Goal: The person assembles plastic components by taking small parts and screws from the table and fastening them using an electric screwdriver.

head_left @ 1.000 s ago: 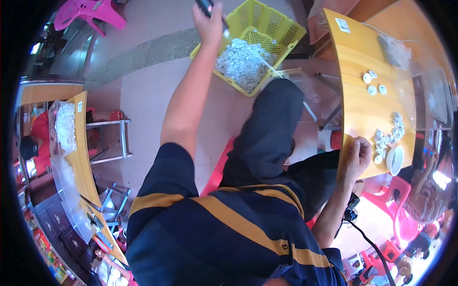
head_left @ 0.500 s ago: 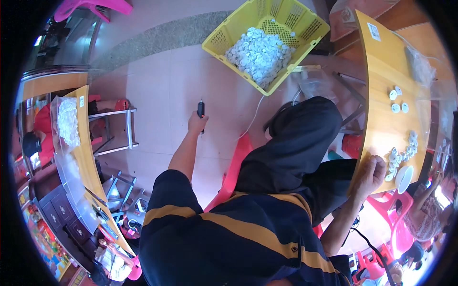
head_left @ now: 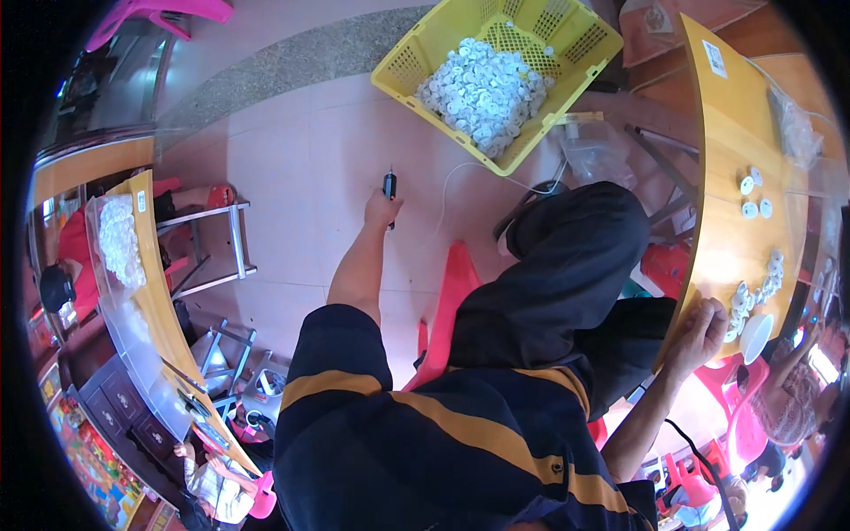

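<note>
My left hand (head_left: 382,211) is stretched out over the floor, closed around a black screwdriver (head_left: 390,187) whose thin metal tip points away from me. My right hand (head_left: 699,334) rests at the near edge of the wooden table (head_left: 724,115) with its fingers curled together. Whatever lies between those fingers, if anything, is hidden. Just beyond them is a cluster of small white plastic parts (head_left: 740,303), and a white bowl (head_left: 755,338) sits beside the cluster. Several round white pieces (head_left: 750,210) lie farther up the same table.
A yellow plastic crate (head_left: 440,124) full of small white pieces (head_left: 482,93) stands ahead, with a clear plastic bag (head_left: 595,155) beside it. A red stool (head_left: 454,292) is by my leg. At left, another table (head_left: 166,292) carries bagged white parts (head_left: 121,241); other people sit around.
My left hand has swung slightly forward and to the right with the screwdriver. The right-hand table appears shifted a little rightward in view; my right hand stays curled at its edge.
</note>
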{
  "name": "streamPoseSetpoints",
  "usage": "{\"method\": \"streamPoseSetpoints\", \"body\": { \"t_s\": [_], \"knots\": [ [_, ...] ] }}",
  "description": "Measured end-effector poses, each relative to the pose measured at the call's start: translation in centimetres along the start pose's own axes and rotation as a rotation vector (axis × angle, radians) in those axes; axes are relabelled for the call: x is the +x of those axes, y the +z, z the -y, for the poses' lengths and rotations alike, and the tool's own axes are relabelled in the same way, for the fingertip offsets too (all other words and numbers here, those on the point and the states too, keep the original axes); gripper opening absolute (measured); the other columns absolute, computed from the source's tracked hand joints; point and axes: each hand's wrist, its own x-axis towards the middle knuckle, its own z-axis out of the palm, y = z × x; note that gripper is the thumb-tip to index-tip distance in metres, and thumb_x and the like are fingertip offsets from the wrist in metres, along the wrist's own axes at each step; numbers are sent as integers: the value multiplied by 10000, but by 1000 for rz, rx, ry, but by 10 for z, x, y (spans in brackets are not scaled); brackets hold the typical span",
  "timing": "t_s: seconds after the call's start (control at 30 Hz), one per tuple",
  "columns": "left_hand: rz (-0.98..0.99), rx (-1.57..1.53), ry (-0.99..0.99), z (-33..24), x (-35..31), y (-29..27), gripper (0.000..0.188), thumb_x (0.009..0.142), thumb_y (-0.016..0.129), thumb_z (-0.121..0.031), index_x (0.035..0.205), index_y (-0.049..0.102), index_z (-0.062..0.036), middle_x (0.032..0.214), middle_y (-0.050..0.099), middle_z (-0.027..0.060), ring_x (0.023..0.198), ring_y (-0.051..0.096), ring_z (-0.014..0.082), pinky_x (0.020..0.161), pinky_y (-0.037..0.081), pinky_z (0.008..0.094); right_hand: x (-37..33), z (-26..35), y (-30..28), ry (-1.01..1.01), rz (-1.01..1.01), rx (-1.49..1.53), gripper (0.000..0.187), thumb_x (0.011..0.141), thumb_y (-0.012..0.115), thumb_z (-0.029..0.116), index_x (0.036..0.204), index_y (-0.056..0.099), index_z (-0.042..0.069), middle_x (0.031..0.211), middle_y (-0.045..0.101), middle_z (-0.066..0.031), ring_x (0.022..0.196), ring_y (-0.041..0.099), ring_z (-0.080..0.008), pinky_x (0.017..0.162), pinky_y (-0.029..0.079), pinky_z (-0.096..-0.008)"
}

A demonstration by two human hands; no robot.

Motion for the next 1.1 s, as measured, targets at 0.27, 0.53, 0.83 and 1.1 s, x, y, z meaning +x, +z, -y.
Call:
{"method": "streamPoseSetpoints", "body": {
  "t_s": [0.27,0.53,0.83,1.1],
  "knots": [
    [62,26,-49,-11,12,9,562,791,786,-372,1196,592,-33,1137,709,218,1070,688,390,918,539,487,-1,6,7,12,-33,-29,125,1039,621,174,973,649,71,734,522,44,625,433,-17,545,306,-170],
    [6,-36,-8,4,13,7,502,789,789,-355,1121,604,-28,1060,718,218,1013,700,394,883,543,487,-1,0,8,-13,-19,-55,127,1044,614,172,980,652,69,730,507,57,605,403,-5,530,277,-165],
    [-111,-270,160,2,-39,-17,492,799,790,-328,1113,600,1,955,708,200,876,708,350,773,542,447,3,-2,10,-24,-39,8,148,1037,619,189,997,656,51,771,525,43,673,441,-32,599,331,-178],
    [-64,-686,354,-39,-145,-79,471,909,692,-120,1330,500,-33,817,545,13,568,513,94,496,444,273,-1,6,3,66,-30,34,118,994,599,82,998,696,16,932,654,-3,828,561,-92,762,477,-238]
  ]
}}
